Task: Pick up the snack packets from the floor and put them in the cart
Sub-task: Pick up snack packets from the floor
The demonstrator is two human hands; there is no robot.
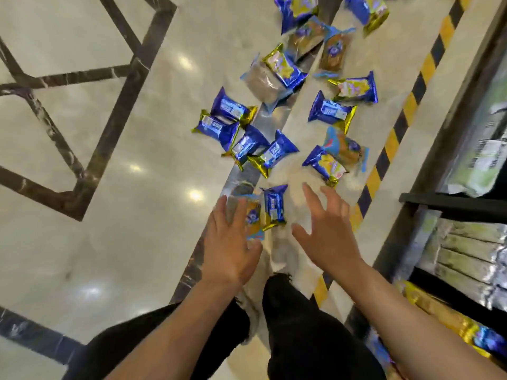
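Head view: snack packets (274,149) are lying scattered on the marble floor (109,149), ahead of the person's knees. Left hand (229,248) is hovering fingers spread over an orange packet (253,218) beside a blue packet (274,205), gripping nothing. Right hand (326,231) is reaching forward, fingers splayed, empty. Shelf (466,209) is standing at right
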